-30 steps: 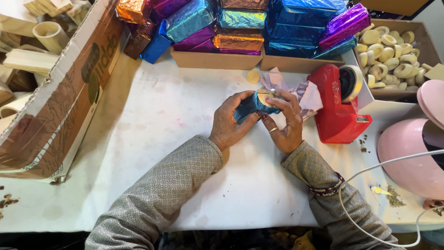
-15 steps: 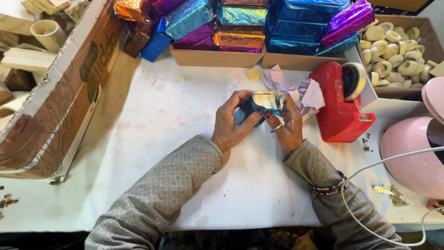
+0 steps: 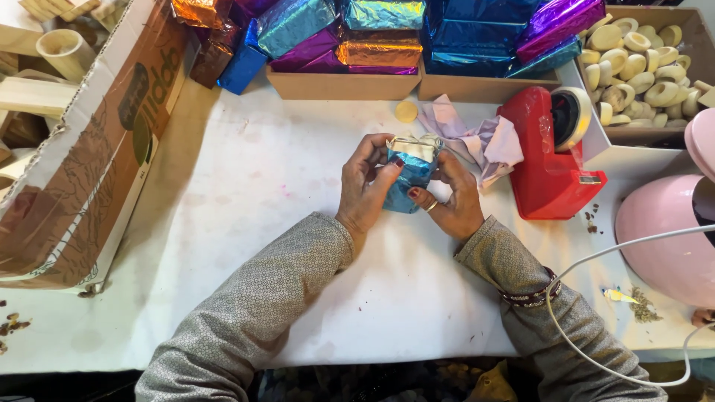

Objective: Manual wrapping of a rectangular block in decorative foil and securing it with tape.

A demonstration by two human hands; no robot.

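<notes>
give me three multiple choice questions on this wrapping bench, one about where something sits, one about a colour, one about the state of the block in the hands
1. Where is the red tape dispenser?
A. on the white table, to the right of the hands
B. inside the cardboard box on the left
C. on the pink rounded thing

2. What colour is the foil around the block being held?
A. gold
B. blue
C. purple

3. In what state is the block?
A. lying bare on the table
B. fully wrapped and taped
C. partly wrapped, its top end still uncovered

Answers:
1 A, it stands on the table just beyond the right hand.
2 B, shiny blue foil shows between the left hand and the right.
3 C, the pale top end shows above the foil, and both hands grip it.
</notes>
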